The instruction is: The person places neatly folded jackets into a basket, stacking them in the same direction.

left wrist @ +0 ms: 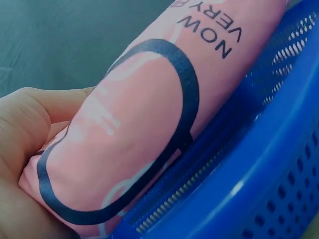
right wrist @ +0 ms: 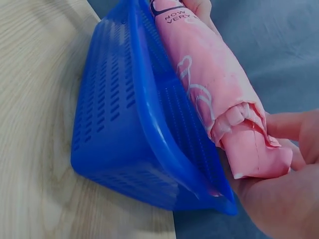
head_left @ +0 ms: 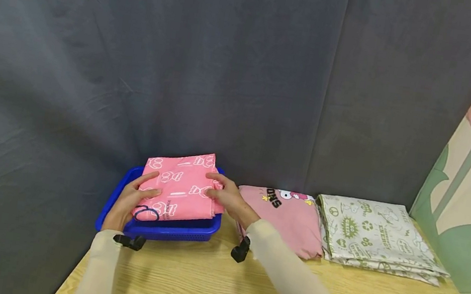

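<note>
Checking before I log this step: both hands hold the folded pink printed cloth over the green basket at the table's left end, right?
Not quite: the basket is blue, not green, as the head view shows. The rest holds: the left hand and right hand grip the folded pink printed cloth over it at the table's left end.

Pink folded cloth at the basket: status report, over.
Left hand and right hand grip pink folded cloth at opposite ends. Cloth sits tilted in blue basket. Nothing in the way.
</note>
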A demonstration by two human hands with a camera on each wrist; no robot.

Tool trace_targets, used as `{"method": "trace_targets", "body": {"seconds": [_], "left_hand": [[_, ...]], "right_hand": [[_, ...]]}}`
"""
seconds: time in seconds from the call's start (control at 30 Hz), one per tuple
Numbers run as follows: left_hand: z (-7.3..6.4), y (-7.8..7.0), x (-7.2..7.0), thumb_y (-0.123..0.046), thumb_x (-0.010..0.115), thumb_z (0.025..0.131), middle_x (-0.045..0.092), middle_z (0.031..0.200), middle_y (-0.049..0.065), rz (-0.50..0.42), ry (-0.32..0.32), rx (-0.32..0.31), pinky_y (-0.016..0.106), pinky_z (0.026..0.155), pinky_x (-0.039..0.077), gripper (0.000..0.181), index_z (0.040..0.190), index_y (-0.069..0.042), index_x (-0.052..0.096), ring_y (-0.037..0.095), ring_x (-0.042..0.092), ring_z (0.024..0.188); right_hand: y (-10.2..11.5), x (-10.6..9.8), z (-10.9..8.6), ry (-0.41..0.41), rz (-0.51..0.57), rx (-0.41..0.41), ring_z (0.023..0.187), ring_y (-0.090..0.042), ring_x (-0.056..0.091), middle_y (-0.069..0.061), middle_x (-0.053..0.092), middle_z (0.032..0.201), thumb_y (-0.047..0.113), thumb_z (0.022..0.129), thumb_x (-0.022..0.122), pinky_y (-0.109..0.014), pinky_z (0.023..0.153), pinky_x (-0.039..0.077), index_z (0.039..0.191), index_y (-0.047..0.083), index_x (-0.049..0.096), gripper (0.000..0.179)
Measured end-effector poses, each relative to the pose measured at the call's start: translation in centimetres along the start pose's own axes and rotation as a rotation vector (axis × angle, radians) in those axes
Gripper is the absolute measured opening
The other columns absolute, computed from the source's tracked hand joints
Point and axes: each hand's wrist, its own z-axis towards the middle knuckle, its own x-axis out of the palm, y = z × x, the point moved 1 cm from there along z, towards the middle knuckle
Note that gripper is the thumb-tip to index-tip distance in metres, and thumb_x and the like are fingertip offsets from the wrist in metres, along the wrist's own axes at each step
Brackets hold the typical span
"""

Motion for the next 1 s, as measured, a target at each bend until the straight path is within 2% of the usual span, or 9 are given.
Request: {"method": "trace_targets", "body": {"seconds": [0.17,0.33,0.5,0.67,0.8,0.9,1.0], "left_hand": [[0.1,0.5,-0.9,-0.016,0.078,0.097,0.031,0.168,0.014,0.076,-0.006,0.002,0.016,0.077,0.055,0.075,0.164,-0.020,0.045,0.007,0.061,0.092],[0.2,1.0,-1.5,-0.014,0.079,0.096,0.038,0.162,0.017,0.138,-0.014,0.003,0.018,0.076,0.053,0.074,0.162,-0.015,0.047,0.007,0.059,0.089],[0.2,1.5,-2.0,-0.018,0.079,0.097,0.041,0.161,0.020,0.220,0.003,0.007,0.019,0.075,0.053,0.074,0.162,-0.015,0.046,0.010,0.061,0.092],[0.4,2.1,-2.1,-0.017,0.078,0.097,0.042,0.161,0.021,0.243,0.003,-0.009,0.018,0.075,0.053,0.073,0.162,-0.013,0.046,0.010,0.062,0.090],[0.5,2.5,-2.2,-0.015,0.080,0.095,0.053,0.147,0.020,0.246,-0.017,-0.049,0.020,0.071,0.054,0.072,0.160,-0.012,0.049,0.009,0.064,0.082],[0.5,2.7,-2.2,-0.013,0.079,0.094,0.058,0.135,0.020,0.240,-0.013,-0.081,0.022,0.066,0.055,0.072,0.160,-0.011,0.048,0.008,0.066,0.075],[0.4,2.7,-2.1,-0.012,0.078,0.094,0.055,0.143,0.022,0.244,-0.002,-0.107,0.022,0.065,0.055,0.073,0.161,-0.011,0.047,0.008,0.065,0.074]], "right_hand": [[-0.7,1.0,0.6,-0.005,-0.034,-0.011,0.098,-0.020,0.066,-0.024,0.056,0.151,0.001,0.096,0.070,-0.028,0.083,0.060,0.148,0.009,0.061,0.053],[-1.3,1.9,0.9,-0.002,-0.062,-0.009,0.101,-0.021,0.063,-0.024,0.056,0.148,0.000,0.095,0.069,-0.026,0.083,0.055,0.146,0.007,0.061,0.053],[-1.5,2.6,1.0,-0.002,-0.094,-0.054,0.095,-0.020,0.061,-0.026,0.057,0.146,-0.005,0.091,0.069,-0.025,0.080,0.052,0.143,0.000,0.060,0.053],[-1.1,3.4,1.1,-0.013,-0.227,-0.061,0.107,-0.027,0.062,-0.025,0.057,0.150,-0.007,0.090,0.070,-0.034,0.089,0.057,0.141,-0.002,0.061,0.052],[-0.8,3.9,1.2,-0.031,-0.336,-0.045,0.117,-0.033,0.061,-0.024,0.060,0.147,-0.006,0.088,0.072,-0.044,0.099,0.057,0.139,-0.001,0.063,0.052],[-0.6,4.2,1.1,-0.050,-0.434,-0.040,0.114,-0.033,0.063,-0.023,0.066,0.140,-0.005,0.085,0.074,-0.044,0.100,0.056,0.136,0.000,0.065,0.051],[-0.6,4.5,1.1,-0.065,-0.526,-0.032,0.108,-0.031,0.064,-0.022,0.071,0.131,-0.006,0.083,0.075,-0.042,0.096,0.056,0.132,0.000,0.066,0.050]]}}
